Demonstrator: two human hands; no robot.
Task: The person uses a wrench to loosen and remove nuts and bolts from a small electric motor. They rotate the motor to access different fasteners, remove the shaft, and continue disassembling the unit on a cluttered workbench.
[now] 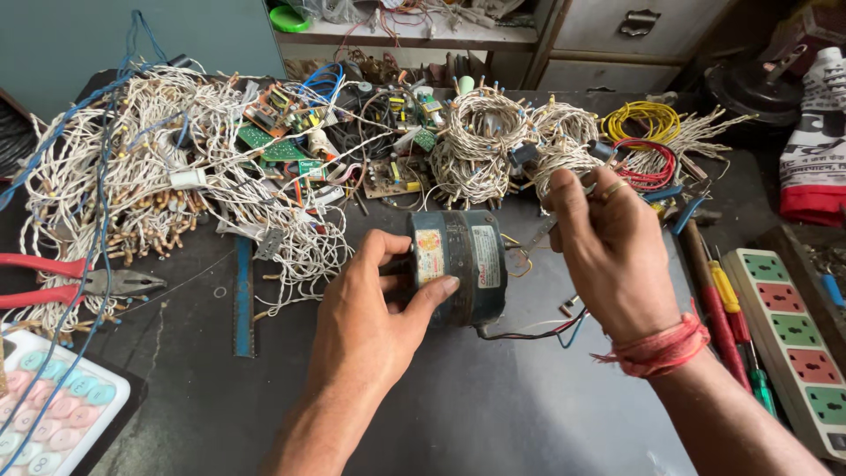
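Dark, scuffed workbench top [493, 414], crowded along the far edge.

Left hand [370, 308]: thumb and fingers spread wide and clamped around the near end of a dark blue-grey cylindrical motor [458, 264] with pale labels on its casing. Motor lying on its side between the two hands, long axis running left to right, thin black and red leads trailing from below its right end.

Right hand [608, 256]: fingertips pinched narrow on a small metal tool [545, 231], hard to make out, angled down toward the motor's right end.

Beyond the fingers: bundles of twisted white wire [480, 141], green circuit boards [273, 141]. Left of the left hand: red-handled pliers [79, 280]. Right of the right wrist: red and yellow screwdrivers [727, 308], pale power strip [793, 344].
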